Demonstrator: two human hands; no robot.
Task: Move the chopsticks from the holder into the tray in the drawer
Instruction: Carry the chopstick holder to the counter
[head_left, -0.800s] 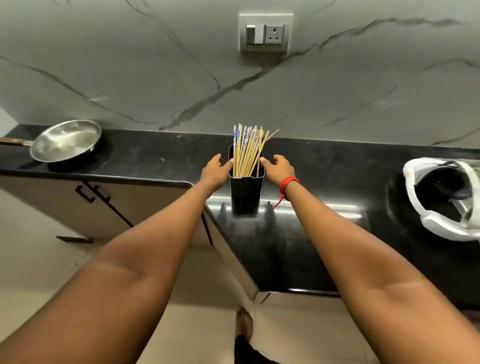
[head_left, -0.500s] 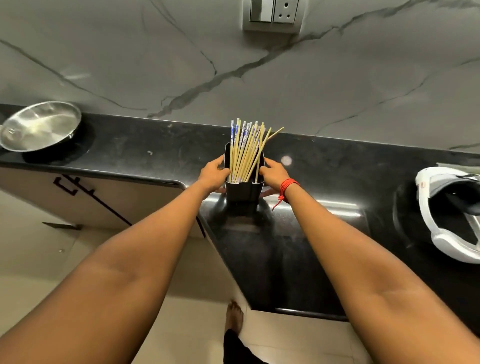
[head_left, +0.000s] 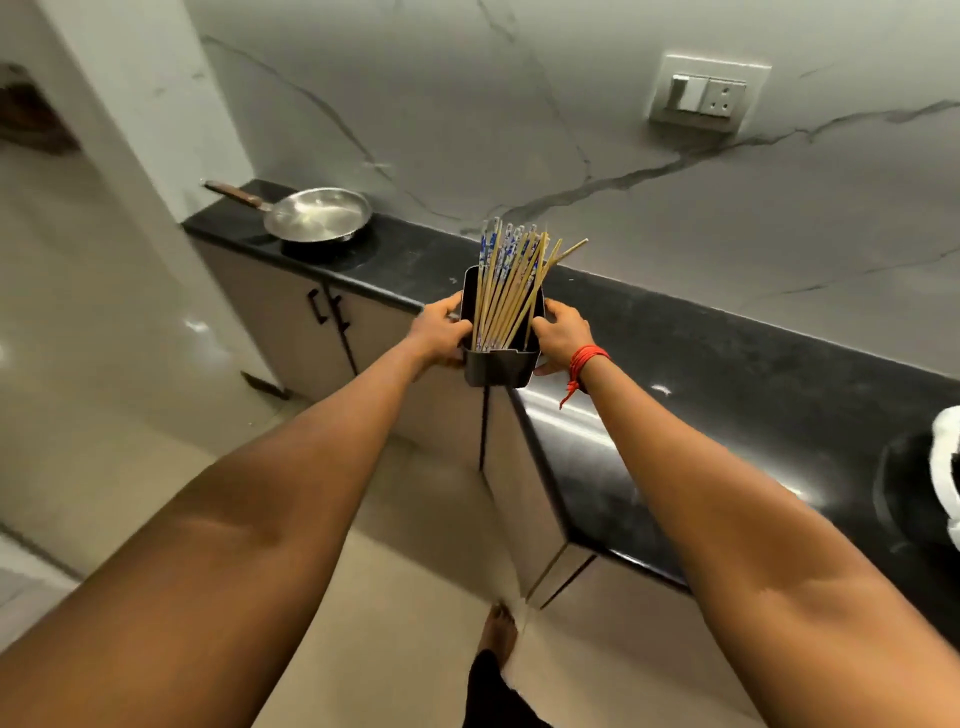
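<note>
A black rectangular holder full of several wooden chopsticks, some with blue-patterned tops, is held in the air in front of the counter's corner. My left hand grips its left side and my right hand, with a red thread at the wrist, grips its right side. The holder tilts slightly away from me. No drawer or tray is in view.
A black stone counter runs along the marble wall, with a steel frying pan at its far left end and a white-rimmed appliance at the right edge. Closed cabinet doors sit below. My bare foot stands on the tiled floor.
Both hands closed on the holder and lifted it off the counter toward me. My view swung left, so the pan and cabinets now show more.
</note>
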